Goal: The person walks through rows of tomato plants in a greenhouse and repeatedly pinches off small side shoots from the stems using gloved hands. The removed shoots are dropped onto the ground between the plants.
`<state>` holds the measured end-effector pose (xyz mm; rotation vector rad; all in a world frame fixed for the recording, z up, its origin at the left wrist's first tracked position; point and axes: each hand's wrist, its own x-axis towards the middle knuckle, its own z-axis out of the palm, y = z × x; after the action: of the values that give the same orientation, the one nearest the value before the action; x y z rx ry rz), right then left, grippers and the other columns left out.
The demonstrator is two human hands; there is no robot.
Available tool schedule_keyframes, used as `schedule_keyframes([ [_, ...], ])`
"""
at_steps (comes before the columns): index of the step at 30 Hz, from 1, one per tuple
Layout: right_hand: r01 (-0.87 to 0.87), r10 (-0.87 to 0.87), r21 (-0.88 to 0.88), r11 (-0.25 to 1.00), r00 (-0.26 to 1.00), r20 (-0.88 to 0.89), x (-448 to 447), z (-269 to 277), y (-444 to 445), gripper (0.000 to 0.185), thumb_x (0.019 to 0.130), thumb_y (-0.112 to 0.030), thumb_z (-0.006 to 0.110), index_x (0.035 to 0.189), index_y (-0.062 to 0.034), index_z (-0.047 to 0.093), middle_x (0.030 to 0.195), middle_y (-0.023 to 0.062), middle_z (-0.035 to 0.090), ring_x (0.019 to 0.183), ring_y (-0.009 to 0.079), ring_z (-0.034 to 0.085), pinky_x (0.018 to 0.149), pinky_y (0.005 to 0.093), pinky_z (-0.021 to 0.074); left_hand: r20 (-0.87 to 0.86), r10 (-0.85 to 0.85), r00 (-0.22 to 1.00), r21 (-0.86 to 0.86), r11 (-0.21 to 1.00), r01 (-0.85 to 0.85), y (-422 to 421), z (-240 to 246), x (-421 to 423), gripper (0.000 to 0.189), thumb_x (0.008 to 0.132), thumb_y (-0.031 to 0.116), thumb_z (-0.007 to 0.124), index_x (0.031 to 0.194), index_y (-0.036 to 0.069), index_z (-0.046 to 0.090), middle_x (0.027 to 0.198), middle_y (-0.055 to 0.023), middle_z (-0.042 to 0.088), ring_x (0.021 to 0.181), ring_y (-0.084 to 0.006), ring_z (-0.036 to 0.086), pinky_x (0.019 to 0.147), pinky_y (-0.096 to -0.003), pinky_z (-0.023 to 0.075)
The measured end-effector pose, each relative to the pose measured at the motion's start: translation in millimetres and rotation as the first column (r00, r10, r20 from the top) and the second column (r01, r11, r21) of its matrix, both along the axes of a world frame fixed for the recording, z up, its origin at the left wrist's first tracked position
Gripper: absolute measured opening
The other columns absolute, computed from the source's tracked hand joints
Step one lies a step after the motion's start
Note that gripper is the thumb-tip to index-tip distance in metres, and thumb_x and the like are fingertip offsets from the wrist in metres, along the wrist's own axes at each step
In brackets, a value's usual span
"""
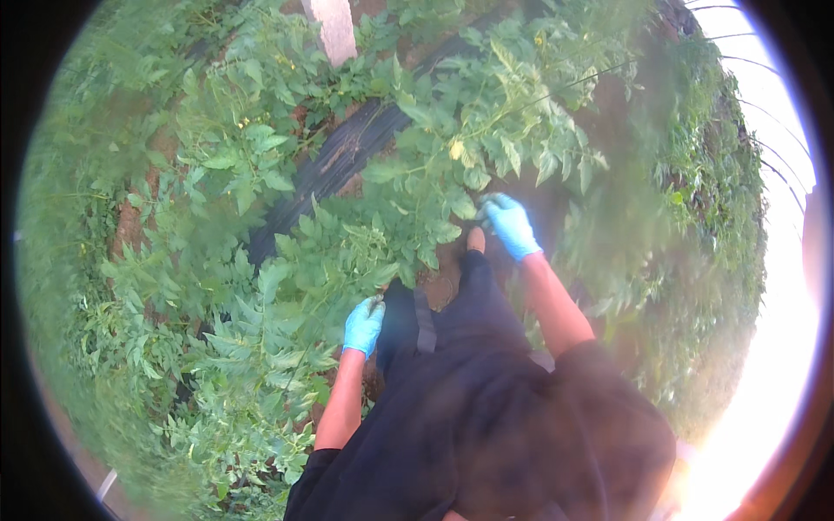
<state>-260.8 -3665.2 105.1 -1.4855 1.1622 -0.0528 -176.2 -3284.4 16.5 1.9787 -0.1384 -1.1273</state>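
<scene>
Both my hands wear light blue disposable gloves with dirty fingertips. My left hand is at the near edge of leafy tomato plants, beside my dark trouser leg; its fingers are bent together, and whether they pinch a stem or leaf cannot be made out. Farther forward and to the right, my right hand touches or nearly touches the lower leaves of the same row, its fingertips partly blurred. A yellowed leaf hangs among the green ones above it. A thin dark line runs through the foliage.
Black plastic mulch film lies between the plants. A pale post rises at the top. More tomato foliage stands on the right, blurred in part, with curved hoops beyond. Brown soil shows by my feet.
</scene>
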Motion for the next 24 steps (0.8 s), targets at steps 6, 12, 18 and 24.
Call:
schedule_keyframes([
  [6, -0.207, 0.361, -0.639, 0.741, 0.925, 0.119, 45, 161, -123, 0.045, 0.096, -0.025, 0.068, 0.138, -0.009, 0.064, 0.098, 0.0087, 0.075, 0.088, 0.0145, 0.068, 0.082, 0.0311, 0.0542, -0.15, -0.016, 0.989, -0.277, 0.96, -0.027, -137, 61, 12, 0.044, 0.101, 0.022, 0.065, 0.137, -0.002, 0.061, 0.135, -0.0138, 0.068, 0.125, -0.0231, 0.064, 0.108, -0.0337, 0.0475],
  [12, -0.629, 0.865, -0.698, 0.343, 0.5, -0.026, 119, 204, -226, 0.03, 0.097, -0.028, 0.065, 0.116, -0.006, 0.073, 0.103, 0.0145, 0.075, 0.091, 0.0315, 0.072, 0.086, 0.0388, 0.0549, 0.445, -0.155, 0.882, -0.339, 0.882, 0.326, -334, 126, 1, 0.044, 0.102, 0.019, 0.062, 0.141, 0.0, 0.059, 0.139, -0.0141, 0.064, 0.128, -0.0227, 0.061, 0.11, -0.0343, 0.046],
  [18, -0.695, 0.973, -0.713, 0.093, 0.217, -0.084, 152, 191, -268, 0.028, 0.095, -0.029, 0.061, 0.097, -0.0033, 0.071, 0.092, 0.0204, 0.07, 0.086, 0.0399, 0.068, 0.08, 0.0467, 0.0535, 0.256, 0.264, 0.93, -0.458, 0.88, -0.123, -418, 124, 17, 0.036, 0.101, 0.01, 0.061, 0.133, -0.005, 0.062, 0.129, -0.0128, 0.068, 0.117, -0.0194, 0.065, 0.101, -0.0327, 0.0494],
  [24, -0.616, 0.994, -0.785, -0.073, 0.016, -0.105, 179, 174, -261, 0.032, 0.095, -0.034, 0.059, 0.095, -0.0046, 0.073, 0.091, 0.0204, 0.071, 0.084, 0.0413, 0.068, 0.078, 0.0483, 0.0543, 0.692, 0.294, 0.659, -0.383, 0.924, -0.01, -435, 157, 6, 0.033, 0.098, -0.004, 0.054, 0.127, 0.001, 0.067, 0.123, -0.0124, 0.071, 0.106, -0.0202, 0.069, 0.098, -0.0337, 0.052],
])
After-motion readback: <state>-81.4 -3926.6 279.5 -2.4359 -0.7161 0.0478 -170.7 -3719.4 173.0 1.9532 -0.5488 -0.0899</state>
